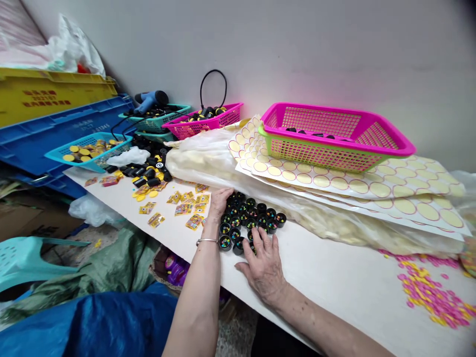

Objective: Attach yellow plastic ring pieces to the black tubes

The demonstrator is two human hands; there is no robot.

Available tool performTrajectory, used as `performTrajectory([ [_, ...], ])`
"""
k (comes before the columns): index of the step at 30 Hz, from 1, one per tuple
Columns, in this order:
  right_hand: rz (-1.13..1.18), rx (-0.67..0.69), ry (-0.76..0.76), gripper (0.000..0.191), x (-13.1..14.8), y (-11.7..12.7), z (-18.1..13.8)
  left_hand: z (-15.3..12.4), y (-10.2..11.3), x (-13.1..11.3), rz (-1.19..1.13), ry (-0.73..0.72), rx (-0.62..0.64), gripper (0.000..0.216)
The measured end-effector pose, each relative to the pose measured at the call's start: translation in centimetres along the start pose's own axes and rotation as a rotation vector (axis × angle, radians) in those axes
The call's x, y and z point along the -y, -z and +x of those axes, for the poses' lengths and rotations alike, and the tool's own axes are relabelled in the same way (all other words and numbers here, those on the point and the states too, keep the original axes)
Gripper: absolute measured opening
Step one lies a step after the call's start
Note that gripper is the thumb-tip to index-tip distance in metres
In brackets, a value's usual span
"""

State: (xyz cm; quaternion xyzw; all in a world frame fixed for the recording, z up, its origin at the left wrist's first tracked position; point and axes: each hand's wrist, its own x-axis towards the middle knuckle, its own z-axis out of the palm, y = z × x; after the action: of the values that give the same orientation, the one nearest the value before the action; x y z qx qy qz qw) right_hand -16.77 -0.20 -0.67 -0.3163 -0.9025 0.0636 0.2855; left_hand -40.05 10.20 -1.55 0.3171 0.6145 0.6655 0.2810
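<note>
Several small black cups stand upright, packed together on the white table, with tiny bright-coloured bits inside them. At their left edge my left hand rests on its side against the group, fingers stretched out and partly hidden; a bracelet circles that wrist. My right hand lies over the front cups with its fingers spread, touching some of them and covering part of the front row. Neither hand grasps anything that I can see. Yellow printed cards are scattered left of my left hand.
Behind the cups lie sticker sheets on plastic, under stacked pink and green baskets. Pink and yellow pieces spread at the right. Black and yellow parts, a turquoise basket and a blue heat-gun-like tool are at left.
</note>
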Motion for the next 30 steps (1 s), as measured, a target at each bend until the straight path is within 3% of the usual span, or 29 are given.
performTrajectory([
  [20, -0.071, -0.051, -0.005, 0.037, -3.4, 3.5, -4.5, -6.8, -6.1, -1.0, 0.030, 0.032, -0.007, 0.028],
  [30, -0.070, -0.126, 0.020, 0.034, -6.1, 6.2, -7.6, -10.2, -10.3, -1.2, 0.099, 0.009, 0.031, 0.025],
])
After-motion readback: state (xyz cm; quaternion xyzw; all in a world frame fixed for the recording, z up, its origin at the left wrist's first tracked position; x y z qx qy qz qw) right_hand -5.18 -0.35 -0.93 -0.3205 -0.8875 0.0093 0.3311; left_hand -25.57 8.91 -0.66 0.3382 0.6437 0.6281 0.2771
